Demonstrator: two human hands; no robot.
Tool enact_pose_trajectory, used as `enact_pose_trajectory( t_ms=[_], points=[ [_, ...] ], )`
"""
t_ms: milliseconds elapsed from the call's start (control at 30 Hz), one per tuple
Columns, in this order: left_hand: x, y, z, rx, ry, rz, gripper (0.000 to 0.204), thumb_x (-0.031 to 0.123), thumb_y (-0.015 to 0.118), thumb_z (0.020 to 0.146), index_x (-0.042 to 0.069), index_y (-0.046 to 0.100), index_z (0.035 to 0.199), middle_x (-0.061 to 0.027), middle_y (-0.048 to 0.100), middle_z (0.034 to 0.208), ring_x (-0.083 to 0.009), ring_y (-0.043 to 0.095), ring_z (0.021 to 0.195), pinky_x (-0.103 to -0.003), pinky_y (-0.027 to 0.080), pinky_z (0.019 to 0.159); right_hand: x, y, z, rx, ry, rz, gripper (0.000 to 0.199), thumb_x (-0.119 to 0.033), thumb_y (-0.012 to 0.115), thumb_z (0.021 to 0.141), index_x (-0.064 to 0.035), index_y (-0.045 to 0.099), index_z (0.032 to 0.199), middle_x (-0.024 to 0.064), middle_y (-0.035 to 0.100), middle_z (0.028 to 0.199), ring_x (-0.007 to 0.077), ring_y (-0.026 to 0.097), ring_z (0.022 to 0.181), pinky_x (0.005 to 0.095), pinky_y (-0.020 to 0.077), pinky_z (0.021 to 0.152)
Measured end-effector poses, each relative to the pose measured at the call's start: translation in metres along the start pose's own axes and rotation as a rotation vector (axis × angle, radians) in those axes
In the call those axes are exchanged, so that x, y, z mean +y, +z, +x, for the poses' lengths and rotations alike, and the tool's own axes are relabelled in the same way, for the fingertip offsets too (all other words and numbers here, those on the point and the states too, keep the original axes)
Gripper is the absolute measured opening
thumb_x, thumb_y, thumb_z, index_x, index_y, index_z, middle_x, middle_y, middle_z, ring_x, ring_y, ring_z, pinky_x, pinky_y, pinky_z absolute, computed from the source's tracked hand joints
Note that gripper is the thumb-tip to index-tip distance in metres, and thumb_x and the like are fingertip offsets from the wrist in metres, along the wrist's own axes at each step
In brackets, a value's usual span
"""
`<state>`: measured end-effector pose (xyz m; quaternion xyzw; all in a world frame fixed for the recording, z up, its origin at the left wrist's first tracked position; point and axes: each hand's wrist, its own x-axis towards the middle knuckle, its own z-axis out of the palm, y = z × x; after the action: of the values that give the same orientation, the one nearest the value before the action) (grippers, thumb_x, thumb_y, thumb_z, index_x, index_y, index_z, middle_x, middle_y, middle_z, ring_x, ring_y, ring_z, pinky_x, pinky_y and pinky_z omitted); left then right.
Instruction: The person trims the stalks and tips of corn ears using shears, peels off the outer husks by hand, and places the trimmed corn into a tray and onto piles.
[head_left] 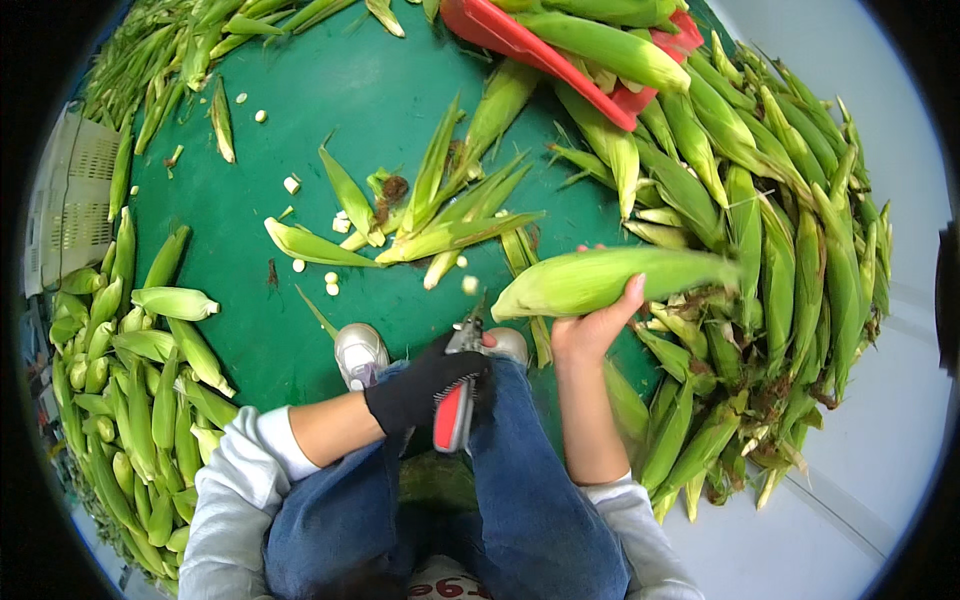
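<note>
My left hand (405,388), in a black glove, is closed around pruning shears (455,412) with red-and-grey handles, held low between my knees. Their blades point away from me, just short of the stem end of an ear of corn (600,280). That ear, still in its green husk, lies sideways in my bare right hand (592,328), with my thumb over its near side. A small pale cut stem piece (470,285) appears near the blades, seemingly in the air. Loose husk leaves (440,225) and several stem slices (332,282) lie beyond my hands.
A large heap of unhusked corn (740,200) rises on the right, with a red plastic basket (530,45) of ears at its far end. Another corn pile (150,400) lies at left, near a white crate (85,190). The floor covering (300,100) is green. My shoes (360,352) stand close.
</note>
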<state>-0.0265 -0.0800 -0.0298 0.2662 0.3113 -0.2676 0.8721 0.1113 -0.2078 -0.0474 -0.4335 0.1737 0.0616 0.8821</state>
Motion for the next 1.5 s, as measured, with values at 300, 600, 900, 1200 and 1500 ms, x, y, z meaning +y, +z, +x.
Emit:
enact_pose_trajectory(
  t_ms=[300, 600, 900, 1200, 1500],
  points=[
    [0.071, -0.018, -0.013, 0.08, 0.323, 1.412, 0.092, 0.028, 0.069, 0.065, 0.002, 0.016, 0.135, -0.0282, 0.045, 0.118, -0.0391, 0.051, 0.104, -0.04, 0.042, 0.086, -0.044, -0.012, -0.002, -0.548, -0.175, -1.683, 0.068, -0.041, 0.072, 0.066, -0.0093, 0.044, 0.118, 0.0145, 0.059, 0.103, 0.0293, 0.058, 0.096, 0.038, 0.0478, 0.074],
    [0.087, -0.052, 0.016, 0.194, 0.378, 1.681, 0.075, 0.021, 0.066, 0.064, 0.004, 0.034, 0.13, -0.0231, 0.056, 0.104, -0.0358, 0.057, 0.092, -0.039, 0.047, 0.08, -0.047, -0.004, -0.015, -0.713, -0.39, -2.026, 0.065, -0.039, 0.075, 0.061, -0.0113, 0.049, 0.114, 0.0095, 0.058, 0.092, 0.028, 0.058, 0.085, 0.0386, 0.0472, 0.07],
    [0.061, -0.017, 0.005, 0.364, 0.862, 0.798, 0.052, 0.02, 0.07, 0.073, 0.003, 0.042, 0.114, -0.0078, 0.057, 0.082, -0.0155, 0.056, 0.073, -0.031, 0.046, 0.065, -0.015, -0.012, -0.02, -0.785, -0.291, -1.506, 0.069, -0.025, 0.079, 0.058, -0.0054, 0.045, 0.115, 0.0152, 0.054, 0.106, 0.0331, 0.054, 0.096, 0.0389, 0.0446, 0.081],
    [0.079, -0.031, 0.019, 0.34, 0.525, 0.088, 0.025, 0.01, 0.059, 0.075, 0.006, 0.046, 0.096, -0.0049, 0.052, 0.073, -0.0178, 0.054, 0.055, -0.031, 0.049, 0.054, 0.013, 0.004, -0.04, -0.666, -0.63, -1.785, 0.069, -0.027, 0.079, 0.057, -0.0075, 0.046, 0.115, 0.0119, 0.049, 0.098, 0.0292, 0.049, 0.09, 0.0394, 0.0395, 0.076],
    [0.073, -0.014, 0.01, 0.098, 0.616, -0.333, 0.028, 0.013, 0.057, 0.079, 0.011, 0.047, 0.105, -0.0041, 0.054, 0.084, -0.0156, 0.056, 0.067, -0.03, 0.051, 0.058, 0.067, 0.007, -0.033, -0.643, 0.32, -0.612, 0.07, -0.004, 0.069, 0.062, -0.0049, 0.034, 0.122, 0.0101, 0.047, 0.119, 0.0232, 0.048, 0.109, 0.0358, 0.0374, 0.094]
  ],
)
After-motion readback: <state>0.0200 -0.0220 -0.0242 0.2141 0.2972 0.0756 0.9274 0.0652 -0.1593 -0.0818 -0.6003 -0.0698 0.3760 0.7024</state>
